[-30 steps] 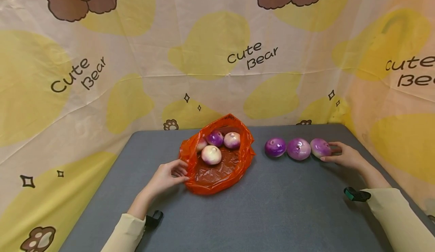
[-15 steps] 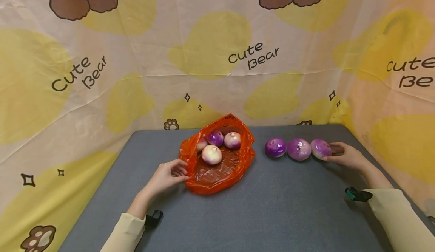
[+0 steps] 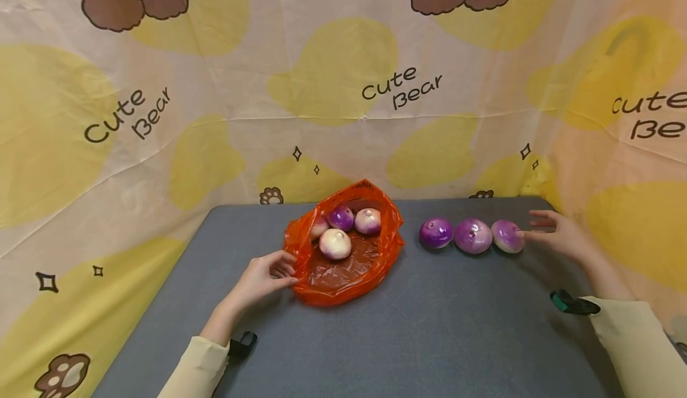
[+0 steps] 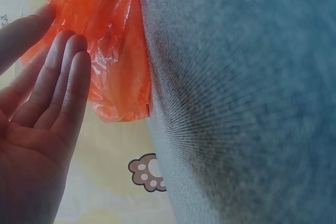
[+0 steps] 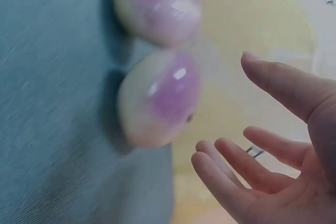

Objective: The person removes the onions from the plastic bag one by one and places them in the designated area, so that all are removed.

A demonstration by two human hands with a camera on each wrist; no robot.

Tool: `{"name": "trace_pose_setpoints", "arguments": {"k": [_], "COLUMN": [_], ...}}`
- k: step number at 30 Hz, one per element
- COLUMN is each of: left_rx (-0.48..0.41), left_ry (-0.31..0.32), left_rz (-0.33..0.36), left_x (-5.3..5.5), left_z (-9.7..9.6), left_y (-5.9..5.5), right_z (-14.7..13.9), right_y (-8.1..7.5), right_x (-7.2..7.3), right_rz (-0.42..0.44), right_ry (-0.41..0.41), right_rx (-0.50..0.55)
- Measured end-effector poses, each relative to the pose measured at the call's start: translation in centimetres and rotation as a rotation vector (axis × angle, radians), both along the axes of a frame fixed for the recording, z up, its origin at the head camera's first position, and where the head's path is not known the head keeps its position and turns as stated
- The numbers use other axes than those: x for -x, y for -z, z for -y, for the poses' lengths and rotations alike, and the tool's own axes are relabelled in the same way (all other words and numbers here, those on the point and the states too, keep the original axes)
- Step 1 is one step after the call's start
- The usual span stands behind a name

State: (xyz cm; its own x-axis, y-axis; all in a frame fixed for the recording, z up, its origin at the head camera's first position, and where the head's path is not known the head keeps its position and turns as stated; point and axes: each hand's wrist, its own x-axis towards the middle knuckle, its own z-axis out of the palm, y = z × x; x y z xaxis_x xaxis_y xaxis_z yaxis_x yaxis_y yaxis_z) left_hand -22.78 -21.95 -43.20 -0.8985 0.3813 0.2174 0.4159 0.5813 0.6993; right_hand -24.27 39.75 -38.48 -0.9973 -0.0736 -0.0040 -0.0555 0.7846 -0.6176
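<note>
An orange plastic bag [image 3: 387,249] sits with its mouth wide, showing several glossy purple-and-white onions inside, among them a pale one [image 3: 335,244] at the front. My left hand [image 3: 268,272] touches the bag's left side with relaxed fingers; in the left wrist view the fingertips [image 4: 79,61] meet the crinkled plastic, thumb held apart. To the right of the bag, three purple onions stand in a row: left [image 3: 436,233], middle [image 3: 473,235] and right [image 3: 507,236]. Beside the right onion is my right hand [image 3: 560,237], fingers spread and nothing in them; the right wrist view shows a gap.
Everything stands on a grey table [image 3: 418,338]. A patterned cloth [image 3: 333,70] hangs behind and along both sides, close to the table's back edge. Each wrist wears a black strap, the right one [image 3: 574,304] near the sleeve cuff.
My right hand has let its fingers come away from the rightmost onion and drawn back a little to the right. My left hand, the bag and the onions stay in place.
</note>
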Motion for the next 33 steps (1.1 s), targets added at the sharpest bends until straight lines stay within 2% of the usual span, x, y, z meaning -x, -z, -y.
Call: {"name": "trace_pose_setpoints", "arguments": {"k": [4, 15, 25, 33], "left_rx": [-0.001, -0.003, 0.005, 0.005], "left_ry": [0.002, 0.010, 0.001, -0.001], "left_rz": [-0.006, -0.021, -0.018, -0.010], "left_x": [-0.1, -0.1, -0.2, -0.1], "left_z": [0.1, 0.2, 0.2, 0.0], "left_y": [0.0, 0.1, 0.1, 0.2], "right_z": [1.0, 4.4, 8.4, 11.0], "right_y": [-1.2, -3.3, -4.5, -4.5], "right_x": [-0.1, 0.1, 0.5, 1.6], "right_rz": [-0.001, -0.039, -0.075, -0.067], "right_ry": [-0.018, -0.053, -0.083, -0.123], "right_rx": [0.018, 0.050, 0.078, 0.151]}}
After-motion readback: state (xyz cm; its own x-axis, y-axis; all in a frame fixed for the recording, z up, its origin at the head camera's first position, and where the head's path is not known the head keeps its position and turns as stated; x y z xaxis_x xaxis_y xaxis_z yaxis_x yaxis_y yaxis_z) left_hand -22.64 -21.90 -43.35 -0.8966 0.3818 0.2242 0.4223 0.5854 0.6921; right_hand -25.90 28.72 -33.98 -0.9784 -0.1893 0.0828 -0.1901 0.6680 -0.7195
